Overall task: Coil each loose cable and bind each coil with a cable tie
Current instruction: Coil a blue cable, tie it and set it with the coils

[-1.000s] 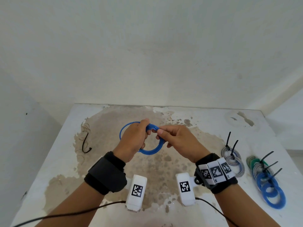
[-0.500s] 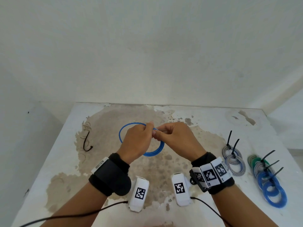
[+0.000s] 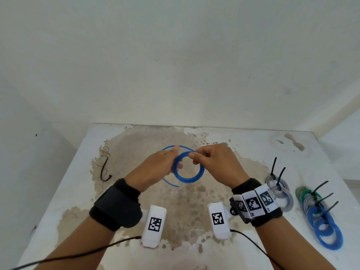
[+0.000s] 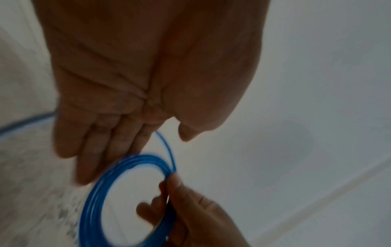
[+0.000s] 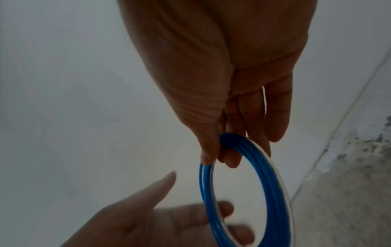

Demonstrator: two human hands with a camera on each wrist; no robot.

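A blue cable coil (image 3: 188,167) hangs in the air over the stained table (image 3: 243,145). My right hand (image 3: 191,155) pinches its top between thumb and fingertips, seen close in the right wrist view (image 5: 215,160). My left hand (image 3: 175,162) is beside the coil's left edge with fingers straight, gripping nothing (image 4: 131,150). One loose blue strand (image 3: 167,148) arcs out behind the left hand, and its free end (image 3: 171,184) sticks out below the coil. A single black cable tie (image 3: 104,170) lies on the table at the left.
At the right of the table lie tied coils: two grey ones (image 3: 280,191), and a row of green, grey and blue ones (image 3: 321,219), each with a black tie sticking up. White walls close in behind and on both sides.
Both hands held the coil's top before. Now the left fingers have straightened and let go, the coil sits tighter under the right hand, and a loose strand has sprung outward.
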